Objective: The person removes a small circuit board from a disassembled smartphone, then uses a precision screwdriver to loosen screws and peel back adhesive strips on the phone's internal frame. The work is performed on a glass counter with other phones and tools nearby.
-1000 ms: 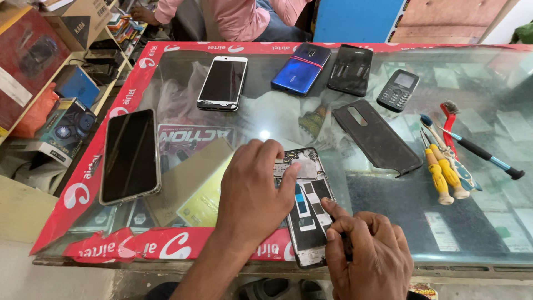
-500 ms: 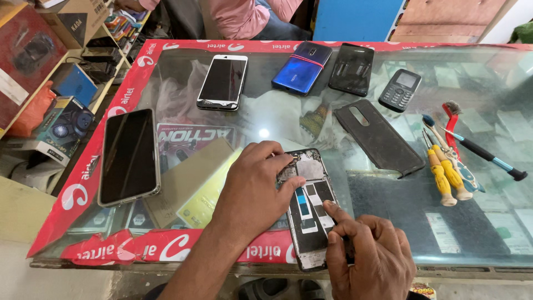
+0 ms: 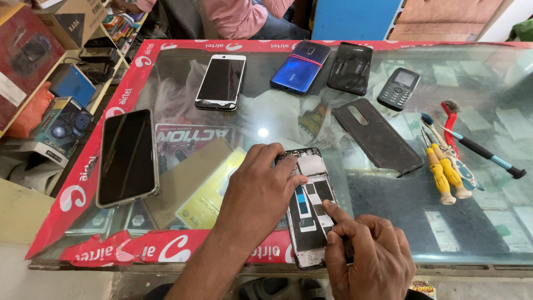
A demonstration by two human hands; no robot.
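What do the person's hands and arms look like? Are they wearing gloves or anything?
No gloves. Both the left hand and the right hand are bare, and no sleeves show on the forearms in view. I see no rings, watch or bracelet on the parts that show. The fingernails are short. Fine dark hair shows on the left forearm. The right wrist is cut off by the picture's edge.

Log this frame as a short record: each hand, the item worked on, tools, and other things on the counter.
left hand: pressed flat on the opened phone, fingers at its top edge
right hand: fist-like grip, fingertip on the phone's lower half; any tool hidden
opened phone: back off, insides exposed, lying flat on the glass counter
tools: yellow-handled screwdrivers, brush
other: black back cover, keypad phone, blue phone, large black phone
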